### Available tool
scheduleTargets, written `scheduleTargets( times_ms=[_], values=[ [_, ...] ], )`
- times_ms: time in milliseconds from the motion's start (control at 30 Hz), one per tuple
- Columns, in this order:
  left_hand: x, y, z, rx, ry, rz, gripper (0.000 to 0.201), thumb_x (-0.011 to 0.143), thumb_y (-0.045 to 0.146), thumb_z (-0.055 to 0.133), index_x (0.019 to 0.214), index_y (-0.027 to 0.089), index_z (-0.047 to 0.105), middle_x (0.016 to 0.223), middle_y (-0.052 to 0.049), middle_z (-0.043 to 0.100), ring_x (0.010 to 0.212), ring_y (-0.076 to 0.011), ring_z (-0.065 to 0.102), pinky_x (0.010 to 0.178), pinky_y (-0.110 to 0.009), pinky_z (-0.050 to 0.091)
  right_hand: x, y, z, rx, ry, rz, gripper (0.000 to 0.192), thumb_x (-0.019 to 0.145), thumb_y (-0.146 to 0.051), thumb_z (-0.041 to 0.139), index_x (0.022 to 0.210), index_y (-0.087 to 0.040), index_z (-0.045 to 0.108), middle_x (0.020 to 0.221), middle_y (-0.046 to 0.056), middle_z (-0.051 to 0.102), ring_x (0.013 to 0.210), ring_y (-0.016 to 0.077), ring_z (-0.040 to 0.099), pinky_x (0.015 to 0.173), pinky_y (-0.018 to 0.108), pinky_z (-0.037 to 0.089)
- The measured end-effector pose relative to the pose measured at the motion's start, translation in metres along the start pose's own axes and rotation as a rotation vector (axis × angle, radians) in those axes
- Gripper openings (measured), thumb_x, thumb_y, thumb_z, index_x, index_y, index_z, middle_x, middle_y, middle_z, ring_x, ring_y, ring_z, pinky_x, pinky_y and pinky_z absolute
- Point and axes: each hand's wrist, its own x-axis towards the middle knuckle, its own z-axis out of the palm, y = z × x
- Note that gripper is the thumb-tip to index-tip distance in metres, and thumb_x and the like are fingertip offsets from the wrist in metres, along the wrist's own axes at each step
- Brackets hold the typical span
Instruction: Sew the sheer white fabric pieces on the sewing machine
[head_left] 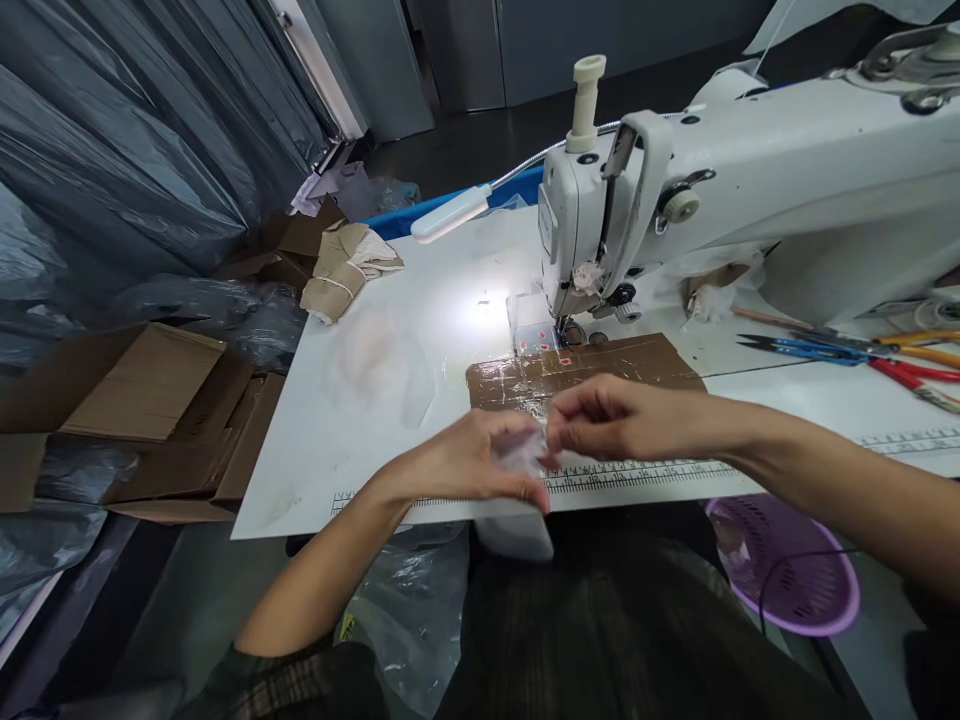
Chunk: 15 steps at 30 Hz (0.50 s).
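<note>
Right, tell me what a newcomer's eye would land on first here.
First the white sewing machine at the upper right, its lamp throwing a bright spot on the white table. Then the left hand and right hand at the near edge, pinching a small piece of sheer white fabric between them. A purple basket sits lower right.

sewing machine (750,190) white, right of centre | table (390,370) white; brown taped patch (585,370) at centre | basket (795,580) purple, lower right | cardboard boxes (142,390) brown, left | scissors (810,348) blue; pliers (919,372) red, right edge | fabric piece (517,455) translucent white
</note>
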Motion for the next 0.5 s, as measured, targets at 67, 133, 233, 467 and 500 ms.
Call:
scheduleTargets(
  times_ms=[67,133,233,467,500],
  values=[
    [0.008,0.0,-0.005,-0.053,0.172,0.06,0.036,0.07,0.04,0.082,0.092,0.017,0.066,0.085,-0.003,0.07,0.077,-0.0162,0.065,0.065,-0.024,0.048,0.009,0.004,-0.004,0.013,0.117,-0.026,0.028,0.087,-0.042,0.064,0.077,-0.016,0.06,0.057,-0.006,0.038,0.051,0.0074,0.029,0.045,0.024,0.02],
    [0.014,-0.003,-0.006,-0.122,0.248,0.096,0.035,0.075,0.044,0.078,0.091,0.016,0.065,0.078,-0.003,0.068,0.073,-0.015,0.065,0.064,-0.025,0.048,0.015,0.006,-0.007,0.031,0.178,-0.044,0.034,0.085,-0.046,0.065,0.073,-0.016,0.059,0.058,-0.005,0.04,0.052,0.0075,0.032,0.047,0.024,0.023],
    [0.017,-0.006,-0.006,-0.138,0.26,0.088,0.03,0.085,0.045,0.068,0.087,0.015,0.066,0.069,-0.002,0.067,0.063,-0.0115,0.06,0.059,-0.023,0.045,0.017,0.007,-0.011,0.064,0.182,-0.062,0.035,0.084,-0.047,0.068,0.071,-0.016,0.058,0.059,-0.004,0.045,0.054,0.0081,0.037,0.049,0.024,0.027],
    [0.014,-0.008,-0.011,0.039,0.303,0.105,0.024,0.087,0.039,0.065,0.08,0.016,0.071,0.073,-0.003,0.066,0.066,-0.0115,0.057,0.058,-0.022,0.044,0.019,0.017,-0.014,0.201,0.334,-0.099,0.031,0.079,-0.044,0.074,0.078,-0.017,0.06,0.067,-0.001,0.055,0.063,0.0104,0.049,0.056,0.025,0.04],
    [0.015,-0.007,-0.01,0.066,0.317,0.112,0.025,0.087,0.039,0.065,0.079,0.016,0.07,0.07,-0.002,0.064,0.063,-0.0107,0.054,0.056,-0.022,0.042,0.022,0.018,-0.01,0.257,0.365,-0.123,0.033,0.078,-0.045,0.076,0.079,-0.017,0.06,0.068,-0.001,0.056,0.064,0.0107,0.051,0.058,0.026,0.042]
  ],
)
